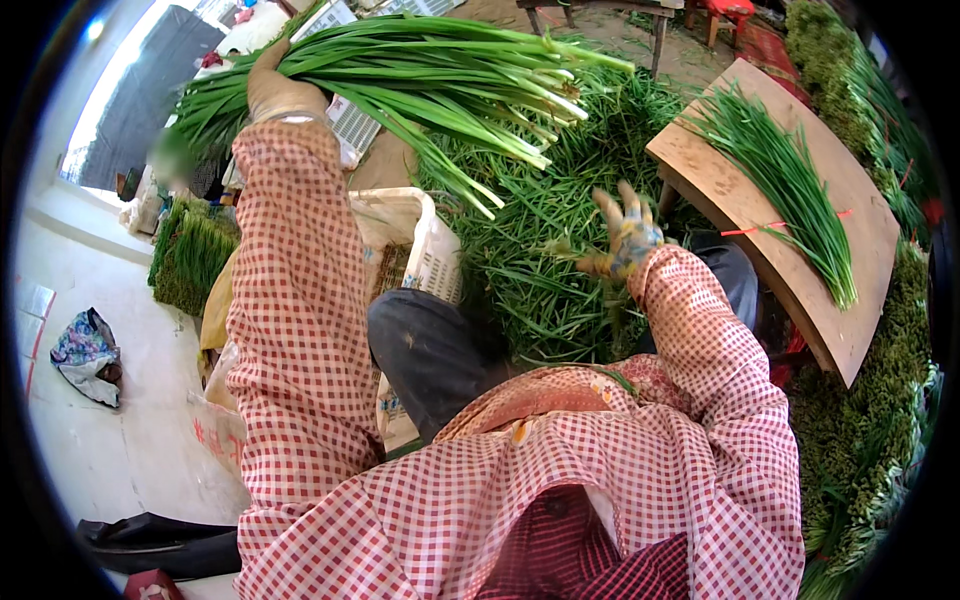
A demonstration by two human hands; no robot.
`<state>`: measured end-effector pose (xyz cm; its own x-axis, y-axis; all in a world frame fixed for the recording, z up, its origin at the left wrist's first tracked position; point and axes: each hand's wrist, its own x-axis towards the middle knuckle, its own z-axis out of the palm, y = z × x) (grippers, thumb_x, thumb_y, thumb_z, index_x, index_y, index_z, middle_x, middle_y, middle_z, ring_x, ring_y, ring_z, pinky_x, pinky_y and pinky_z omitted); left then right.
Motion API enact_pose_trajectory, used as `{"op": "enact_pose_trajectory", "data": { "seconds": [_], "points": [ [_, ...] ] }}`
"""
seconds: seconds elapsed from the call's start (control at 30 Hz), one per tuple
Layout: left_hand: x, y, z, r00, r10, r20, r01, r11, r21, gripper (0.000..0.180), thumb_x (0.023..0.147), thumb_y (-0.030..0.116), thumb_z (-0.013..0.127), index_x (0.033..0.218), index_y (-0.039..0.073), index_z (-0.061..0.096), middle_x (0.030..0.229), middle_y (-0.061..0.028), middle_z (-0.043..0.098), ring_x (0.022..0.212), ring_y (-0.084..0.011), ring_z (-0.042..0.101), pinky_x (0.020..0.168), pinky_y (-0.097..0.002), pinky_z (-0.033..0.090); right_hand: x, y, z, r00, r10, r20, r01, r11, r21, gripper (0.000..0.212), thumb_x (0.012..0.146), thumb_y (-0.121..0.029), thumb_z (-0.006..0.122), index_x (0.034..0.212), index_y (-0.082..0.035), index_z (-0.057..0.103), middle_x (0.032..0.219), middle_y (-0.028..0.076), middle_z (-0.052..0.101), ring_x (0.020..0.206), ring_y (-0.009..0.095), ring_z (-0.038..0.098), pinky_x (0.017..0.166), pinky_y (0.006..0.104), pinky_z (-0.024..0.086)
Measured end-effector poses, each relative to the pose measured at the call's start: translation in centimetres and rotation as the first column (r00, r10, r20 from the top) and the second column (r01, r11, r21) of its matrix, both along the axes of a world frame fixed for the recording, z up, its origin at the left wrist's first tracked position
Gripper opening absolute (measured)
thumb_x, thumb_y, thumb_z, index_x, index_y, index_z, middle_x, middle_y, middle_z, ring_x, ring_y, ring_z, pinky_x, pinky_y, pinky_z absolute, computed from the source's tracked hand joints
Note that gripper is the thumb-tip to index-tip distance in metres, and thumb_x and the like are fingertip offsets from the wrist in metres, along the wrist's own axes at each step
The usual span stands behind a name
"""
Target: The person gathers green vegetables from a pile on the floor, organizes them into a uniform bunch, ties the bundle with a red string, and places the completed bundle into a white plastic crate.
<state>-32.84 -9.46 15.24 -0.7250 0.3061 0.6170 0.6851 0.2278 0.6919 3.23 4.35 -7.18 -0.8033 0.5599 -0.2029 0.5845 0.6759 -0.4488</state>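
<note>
My left hand [280,92], raised at the upper left, is closed around a large bunch of garlic chives [430,75]. The pale stem ends point to the right, and the leaves trail off to the left behind the hand. My right hand [625,240] wears a stained, patterned glove and has its fingers spread, holding nothing. Below it lies a heap of loose green leaves [550,300], between my knees and beyond. To its right, a smaller bunch of garlic chives [790,190] rests on a curved wooden board [860,220], across a red tie [742,231].
A white plastic basket [437,250] stands by my left knee. Stacked green bundles [865,440] line the right side, with more bundles [195,255] at the left by the white wall. A wooden stool [659,40] is at the far side. A floral bag [88,355] lies at the left.
</note>
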Motion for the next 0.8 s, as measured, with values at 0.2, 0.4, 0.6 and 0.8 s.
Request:
{"op": "enact_pose_trajectory", "data": {
  "seconds": [0.2, 0.4, 0.6, 0.8],
  "points": [
    [5.8, -1.1, -0.5, 0.983, -0.086, 0.163, 0.06, 0.985, 0.16, 0.037, 0.089, -0.011, 0.042, 0.124, -0.004, 0.052, 0.118, -0.0212, 0.059, 0.099, -0.0268, 0.062, 0.085, -0.0353, 0.054, -4.5, 0.8, 4.0, 0.718, 0.083, -0.691, -0.044, 0.996, 0.074, 0.107, 0.061, -0.049, 0.082, 0.141, -0.004, 0.029, 0.141, 0.027, 0.035, 0.131, 0.04, 0.035, 0.109, 0.0456, 0.032],
    [6.2, 1.5, -1.3, 0.758, -0.506, 0.411, 0.064, 0.685, 0.726, 0.025, 0.085, 0.0, 0.053, 0.108, -0.003, 0.061, 0.113, -0.0209, 0.06, 0.098, -0.0334, 0.059, 0.088, -0.044, 0.052, -8.9, 0.3, -1.3, 0.015, -0.296, -0.955, -0.746, 0.633, -0.208, 0.036, 0.089, -0.009, 0.06, 0.123, -0.004, 0.05, 0.116, 0.011, 0.057, 0.097, 0.016, 0.057, 0.079, 0.0283, 0.05],
    [6.8, 1.3, -2.7, 0.691, -0.559, 0.458, -0.018, 0.621, 0.784, 0.023, 0.08, 0.007, 0.057, 0.098, -0.007, 0.059, 0.108, -0.0202, 0.061, 0.093, -0.0372, 0.059, 0.089, -0.0483, 0.049, -3.3, -1.9, 0.8, 0.237, -0.169, -0.957, -0.444, 0.857, -0.261, 0.028, 0.093, -0.016, 0.059, 0.116, -0.001, 0.055, 0.095, 0.003, 0.06, 0.081, 0.008, 0.054, 0.072, 0.0222, 0.045],
    [6.7, 1.2, -2.2, 0.681, -0.573, 0.457, -0.067, 0.572, 0.817, 0.025, 0.079, 0.008, 0.059, 0.1, -0.005, 0.06, 0.104, -0.0188, 0.062, 0.092, -0.0361, 0.059, 0.089, -0.0483, 0.049, 3.1, -1.5, -0.1, 0.314, 0.049, -0.948, -0.309, 0.95, -0.053, 0.016, 0.095, -0.016, 0.051, 0.103, -0.005, 0.06, 0.078, 0.005, 0.059, 0.068, 0.015, 0.054, 0.063, 0.0284, 0.045]
  ]
}}
